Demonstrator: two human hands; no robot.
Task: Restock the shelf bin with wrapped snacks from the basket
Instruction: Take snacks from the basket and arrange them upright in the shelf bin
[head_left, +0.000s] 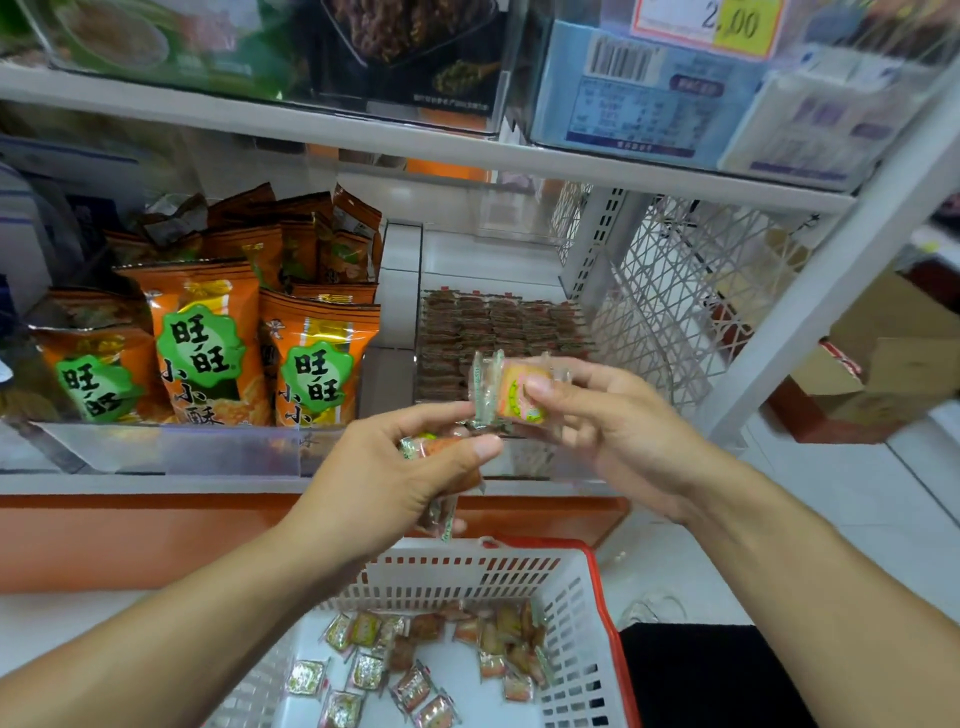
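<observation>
White shop shelving (415, 150) filled the view, orange snack bags (208, 338) to one side and the clear shelf bin (524, 470) beside them, already lined with neat rows of packets. Below stood the basket (587, 613), loose wrapped snacks (415, 660) scattered on its floor. The person's left hand (384, 483) gripped a small bundle of snacks; the right hand (613, 415) pinched a single packet (519, 395) just above the bin's front edge. This looked like the placing step: next, that packet needed lowering into line with the rows, then the others passing across.
</observation>
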